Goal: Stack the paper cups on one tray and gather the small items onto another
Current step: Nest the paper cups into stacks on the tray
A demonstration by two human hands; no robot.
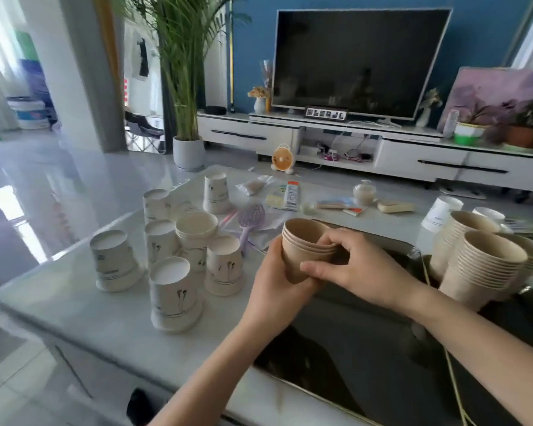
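Both hands hold a short nested stack of brown paper cups point(305, 241) above the dark tray point(351, 348). My left hand point(274, 287) cups its base from below, while my right hand point(354, 265) grips its side and rim. Tall stacks of brown cups point(480, 269) stand on the tray's right side. To the left, several white printed cups point(170, 293) stand upside down on the table, and one white stack point(196, 229) is upright. Small items lie farther back: a purple hairbrush point(250, 219), packets point(285, 195), a small jar point(364, 192) and a soap bar point(396, 206).
The marble table point(83, 305) ends at a left and near edge. Two more white cups point(440, 212) stand upside down at the back right. A yellow cord point(453, 373) crosses the tray. Beyond the table are a TV stand point(290, 133), a potted palm and a small orange fan.
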